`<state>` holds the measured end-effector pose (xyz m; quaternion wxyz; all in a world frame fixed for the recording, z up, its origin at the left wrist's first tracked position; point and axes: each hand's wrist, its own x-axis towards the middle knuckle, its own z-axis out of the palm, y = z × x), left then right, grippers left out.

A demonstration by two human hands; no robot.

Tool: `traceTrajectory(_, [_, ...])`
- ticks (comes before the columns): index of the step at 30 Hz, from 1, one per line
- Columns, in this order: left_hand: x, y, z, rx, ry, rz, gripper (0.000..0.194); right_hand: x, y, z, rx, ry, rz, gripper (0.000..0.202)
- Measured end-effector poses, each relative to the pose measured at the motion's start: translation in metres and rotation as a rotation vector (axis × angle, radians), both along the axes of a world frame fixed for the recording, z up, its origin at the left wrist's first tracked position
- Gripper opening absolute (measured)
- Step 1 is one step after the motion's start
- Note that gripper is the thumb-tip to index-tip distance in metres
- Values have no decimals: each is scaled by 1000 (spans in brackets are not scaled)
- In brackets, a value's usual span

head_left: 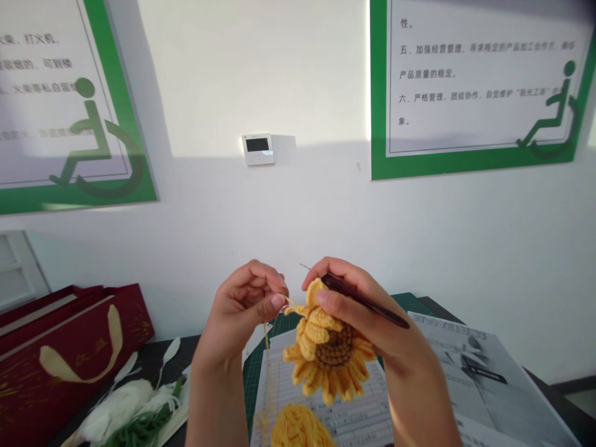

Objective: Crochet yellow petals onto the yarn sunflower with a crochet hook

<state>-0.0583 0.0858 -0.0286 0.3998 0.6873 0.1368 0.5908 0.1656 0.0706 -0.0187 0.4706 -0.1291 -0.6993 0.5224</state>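
Note:
A crocheted sunflower [335,347] with yellow petals and a brown centre hangs between my hands, above the table. My right hand [358,298] is closed on it at the top petals, and the same hand holds a crochet hook [365,301] with a dark handle; its thin metal tip points up and left. My left hand [254,295] pinches a strand of yellow yarn [266,335] between thumb and forefinger, just left of the petals. From there the strand runs down toward a ball of yellow yarn [300,427] at the bottom edge.
Printed sheets [354,413] lie on a green cutting mat [254,372]. At right is a booklet [493,372]. A dark red gift bag [79,354] stands at left, near white yarn [118,406] and green yarn [139,428]. Behind rises a white wall [279,217].

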Motion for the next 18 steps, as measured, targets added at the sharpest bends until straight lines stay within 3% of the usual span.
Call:
traceTrajectory(11, [24, -12, 18, 41, -326, 264, 15, -6, 0, 0, -57, 38, 22, 24])
traceTrajectory(15, [18, -18, 17, 216, -292, 399, 37, -6, -3, 1, -69, 52, 27, 25])
traceTrajectory(18, [11, -20, 16, 374, -117, 525, 44, -7, -1, -1, -48, 47, 1, 25])
